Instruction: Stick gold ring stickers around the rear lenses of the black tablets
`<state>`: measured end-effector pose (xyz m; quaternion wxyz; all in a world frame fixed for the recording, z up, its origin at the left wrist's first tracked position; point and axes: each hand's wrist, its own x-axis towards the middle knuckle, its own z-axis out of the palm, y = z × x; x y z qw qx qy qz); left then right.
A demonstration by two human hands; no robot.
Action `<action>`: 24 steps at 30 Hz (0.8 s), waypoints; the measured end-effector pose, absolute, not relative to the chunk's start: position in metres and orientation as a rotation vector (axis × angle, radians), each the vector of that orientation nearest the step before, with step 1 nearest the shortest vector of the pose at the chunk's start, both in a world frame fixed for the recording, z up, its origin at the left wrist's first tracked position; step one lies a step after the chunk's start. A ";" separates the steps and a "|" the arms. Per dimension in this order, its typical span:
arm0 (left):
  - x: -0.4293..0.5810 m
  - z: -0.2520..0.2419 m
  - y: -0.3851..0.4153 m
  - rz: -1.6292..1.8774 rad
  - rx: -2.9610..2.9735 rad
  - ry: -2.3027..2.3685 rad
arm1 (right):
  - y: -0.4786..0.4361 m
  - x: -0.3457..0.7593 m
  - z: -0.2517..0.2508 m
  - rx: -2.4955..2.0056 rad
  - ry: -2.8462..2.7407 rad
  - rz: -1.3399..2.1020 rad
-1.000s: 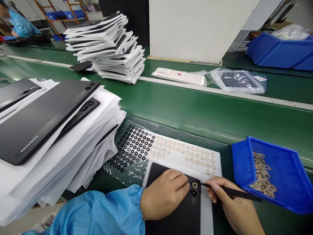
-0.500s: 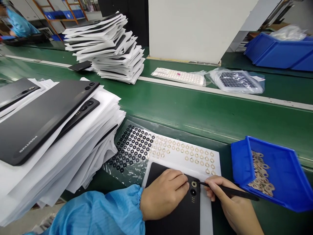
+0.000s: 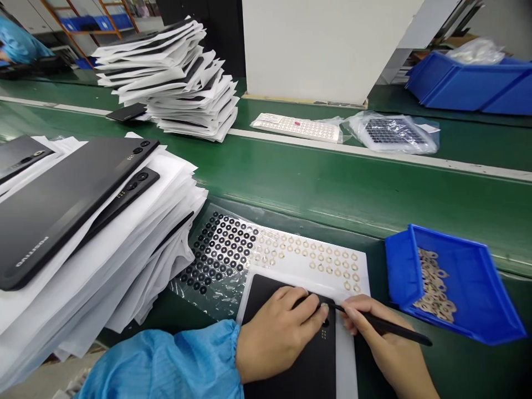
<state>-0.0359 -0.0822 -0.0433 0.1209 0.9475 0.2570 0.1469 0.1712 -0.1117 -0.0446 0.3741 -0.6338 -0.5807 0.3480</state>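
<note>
A black tablet back cover (image 3: pixel 291 377) lies on white paper in front of me. My left hand (image 3: pixel 279 332) rests on it with fingers bent and close together, holding it down; the fingertips cover the upper camera spot, where a pale ring peeks out. My right hand (image 3: pixel 380 335) pinches black tweezers (image 3: pixel 388 326), their tip beside my left fingertips at the cover's upper right corner. Behind the cover lies a white sheet of pale ring stickers (image 3: pixel 332 260), its left part under clear film with black rings (image 3: pixel 226 241).
A blue bin (image 3: pixel 461 288) of loose tan rings stands to the right. Paper-interleaved covers (image 3: pixel 137 221) are piled at left, with another stack (image 3: pixel 191 94) farther back. Beyond the white strip lie a sticker sheet (image 3: pixel 297 127) and a bagged black-ring sheet (image 3: pixel 393 133). Blue bins (image 3: pixel 469 83) sit behind.
My left fingers have slid right over the pale ring at the camera spot, which was in plain sight before. The tweezers stay in my right hand. The whole view has shifted slightly.
</note>
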 end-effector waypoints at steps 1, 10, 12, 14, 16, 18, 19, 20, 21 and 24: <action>-0.035 -0.042 -0.083 0.405 2.781 0.763 | -0.112 0.171 -0.045 -1.620 -1.496 0.882; -0.028 -0.051 -0.097 0.377 2.882 0.900 | -0.122 0.170 -0.046 -1.722 -1.357 0.865; -0.028 -0.054 -0.099 0.440 2.841 0.915 | -0.125 0.169 -0.048 -1.718 -1.352 0.841; -0.027 -0.056 -0.100 0.500 2.793 0.933 | -0.126 0.169 -0.050 -1.699 -1.362 0.830; -0.027 -0.056 -0.100 0.515 2.771 0.940 | -0.126 0.168 -0.051 -1.668 -1.385 0.832; -0.027 -0.054 -0.099 0.500 2.783 0.913 | -0.126 0.168 -0.051 -1.626 -1.415 0.820; -0.027 -0.053 -0.098 0.501 2.789 0.897 | -0.125 0.168 -0.051 -1.601 -1.430 0.805; -0.028 -0.052 -0.097 0.511 2.792 0.883 | -0.125 0.167 -0.050 -1.574 -1.446 0.786; -0.030 -0.052 -0.097 0.526 2.790 0.869 | -0.125 0.167 -0.050 -1.547 -1.465 0.773; -0.035 -0.053 -0.098 0.604 2.770 0.826 | -0.126 0.164 -0.047 -1.455 -1.528 0.740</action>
